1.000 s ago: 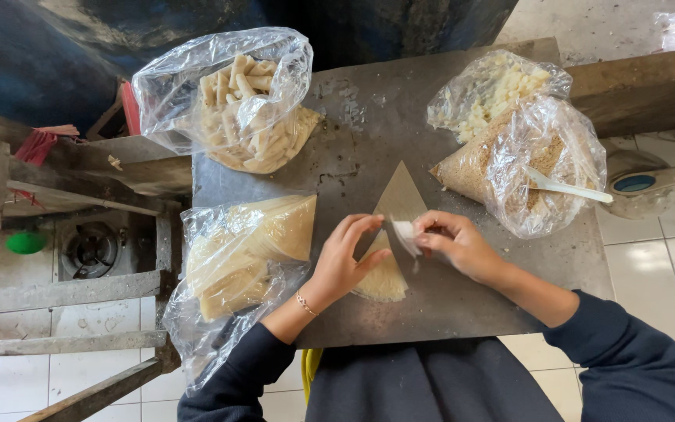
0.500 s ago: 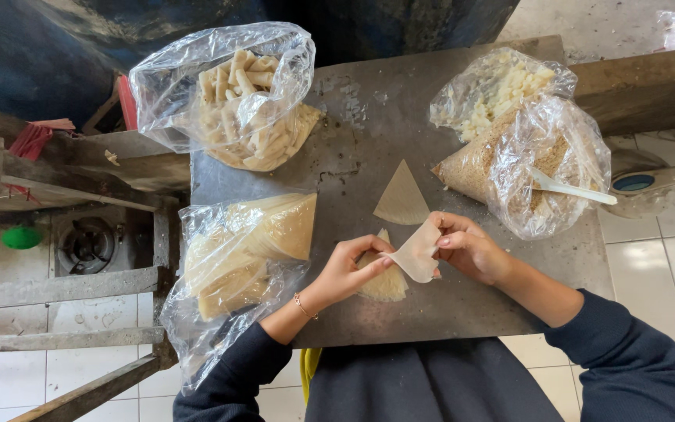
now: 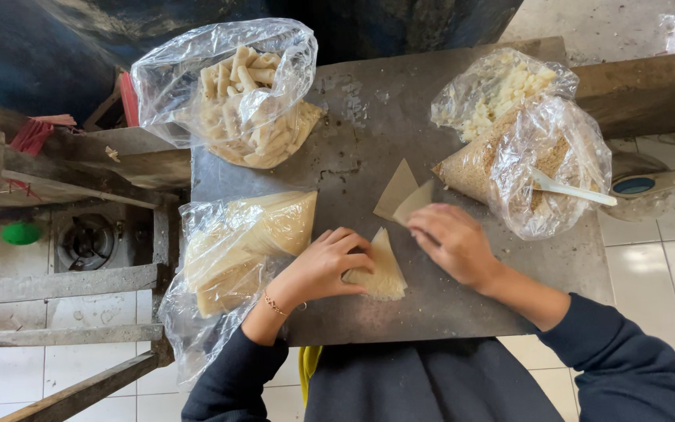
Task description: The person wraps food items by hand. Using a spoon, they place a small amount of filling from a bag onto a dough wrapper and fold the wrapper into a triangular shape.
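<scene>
My left hand (image 3: 328, 264) rests with bent fingers on a small stack of triangular pale wrappers (image 3: 380, 270) near the front of a grey metal board (image 3: 369, 133). My right hand (image 3: 455, 242) pinches one thin wrapper sheet (image 3: 414, 202) and holds it just over another triangle wrapper (image 3: 396, 190) lying flat on the board. Both arms wear dark blue sleeves; a thin bracelet is on the left wrist.
A clear bag of wrappers (image 3: 236, 250) lies at the left. A bag of rolled sticks (image 3: 244, 101) sits at the back left. At the right are a bag of white pieces (image 3: 494, 90) and a bag of brown filling (image 3: 533, 168) with a white spoon (image 3: 568, 187).
My right hand has carried a peeled wrapper from the stack up toward the flat triangle on the board. My left hand has settled back on the stack.
</scene>
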